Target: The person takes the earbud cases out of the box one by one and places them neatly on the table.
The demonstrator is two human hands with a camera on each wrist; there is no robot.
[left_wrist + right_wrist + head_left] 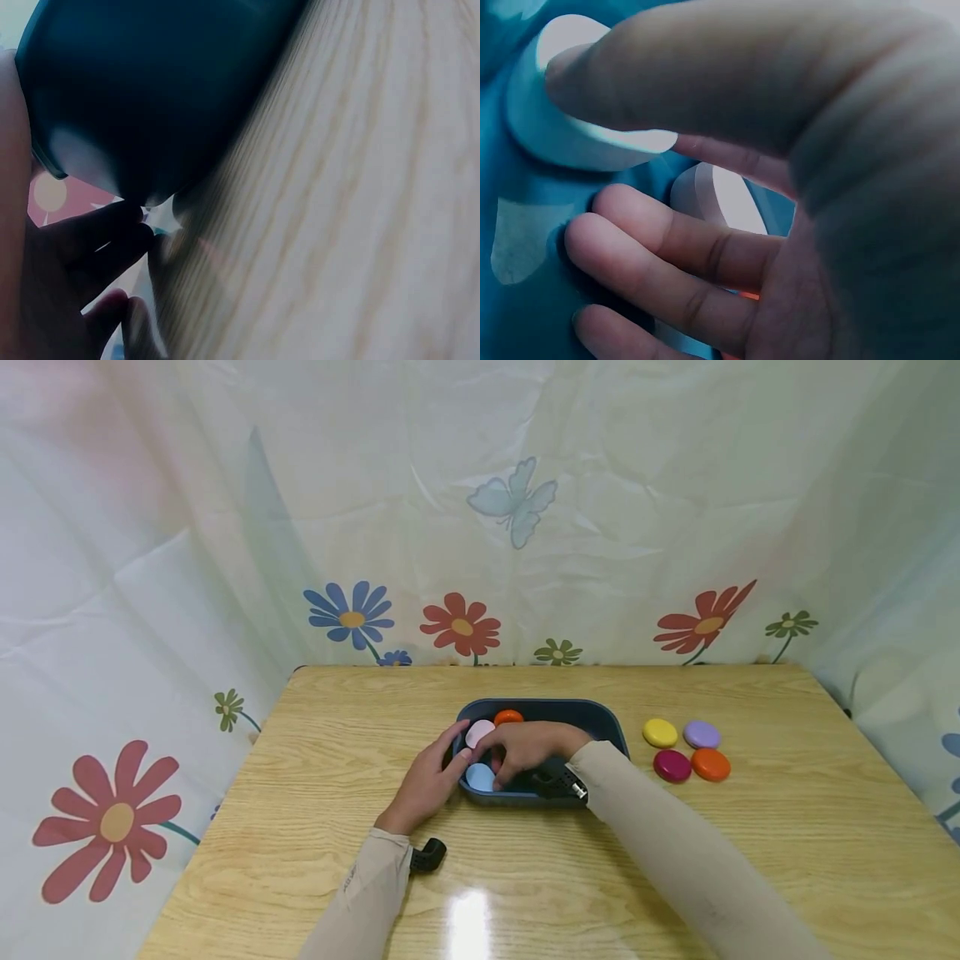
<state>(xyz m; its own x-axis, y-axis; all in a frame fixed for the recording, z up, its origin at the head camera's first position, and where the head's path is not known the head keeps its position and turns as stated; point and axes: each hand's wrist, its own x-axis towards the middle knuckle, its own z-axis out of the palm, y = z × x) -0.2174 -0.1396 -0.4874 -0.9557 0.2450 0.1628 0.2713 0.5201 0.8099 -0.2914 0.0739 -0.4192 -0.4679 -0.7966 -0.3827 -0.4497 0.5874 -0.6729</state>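
A dark blue rectangular tub [555, 703] stands on the table. Inside its left end lie a light blue round disc [480, 777], a pale pink disc [478, 732] and an orange-red disc [508, 716]. My right hand [528, 747] reaches down into the tub and pinches the light blue disc [592, 139] between thumb and index finger; its other fingers are spread below. My left hand [425, 781] holds the tub's left end, thumb at the rim and fingers [112, 259] along the outer wall.
Right of the tub, a yellow disc [660, 733], a purple disc [702, 734], a magenta disc [672, 766] and an orange disc [711, 765] lie grouped on the wooden table [337, 735]. A flowered curtain [600, 568] hangs behind the table and at both sides.
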